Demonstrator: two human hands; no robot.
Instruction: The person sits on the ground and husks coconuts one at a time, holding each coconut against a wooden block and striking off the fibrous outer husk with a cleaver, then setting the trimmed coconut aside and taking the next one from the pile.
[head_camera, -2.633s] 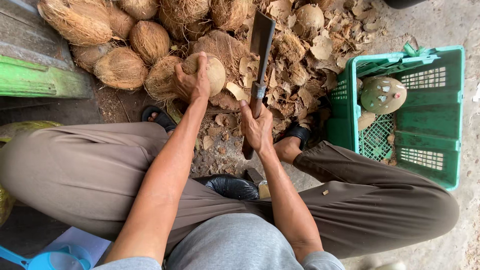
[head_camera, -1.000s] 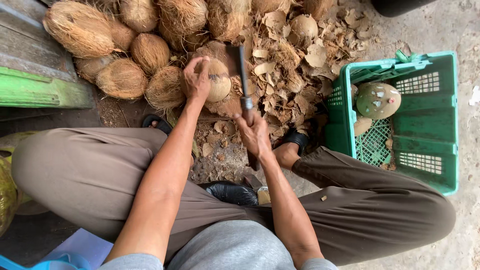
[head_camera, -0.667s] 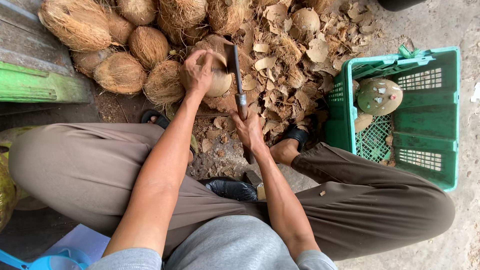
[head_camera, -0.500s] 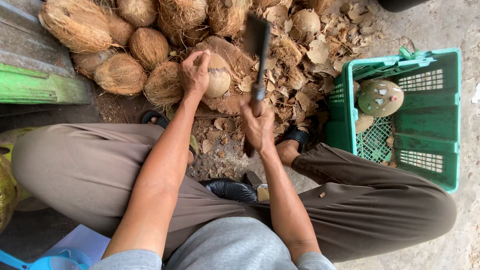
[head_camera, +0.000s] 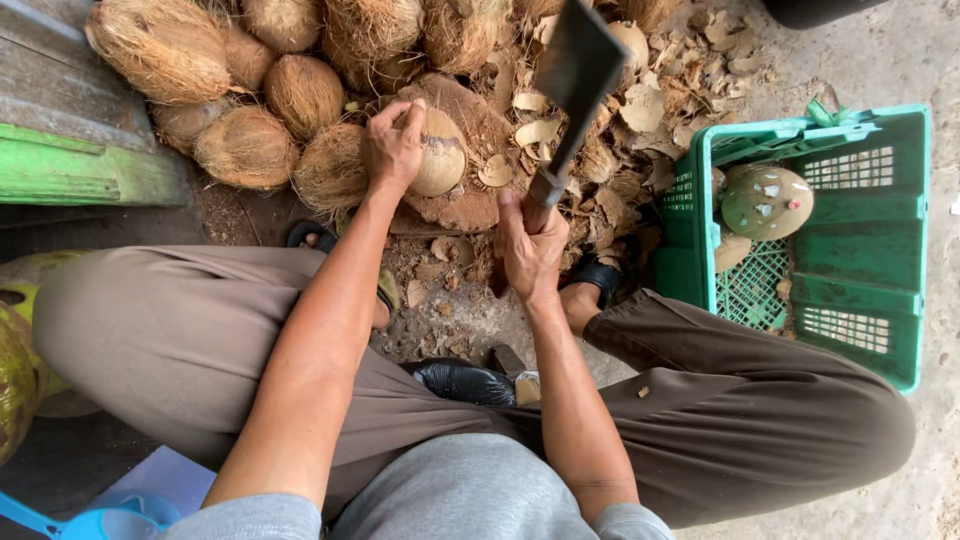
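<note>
My left hand (head_camera: 393, 145) grips a pale, partly shaved coconut (head_camera: 441, 153) and presses it onto a brown chopping block (head_camera: 462, 205) on the ground. My right hand (head_camera: 528, 250) is shut on the handle of a cleaver (head_camera: 575, 75). Its dark blade is raised and tilted up to the right, above and to the right of the coconut.
A pile of fibrous brown coconuts (head_camera: 250, 147) lies at the upper left. Shell chips (head_camera: 640, 110) litter the ground. A green plastic crate (head_camera: 860, 240) at the right holds one shaved coconut (head_camera: 767, 201). A green board (head_camera: 70, 175) lies left, my bent legs below.
The cleaver came down beside the coconut, then rose again; now the blade is lifted higher and nearer the camera. My left hand kept hold of the coconut on the block.
</note>
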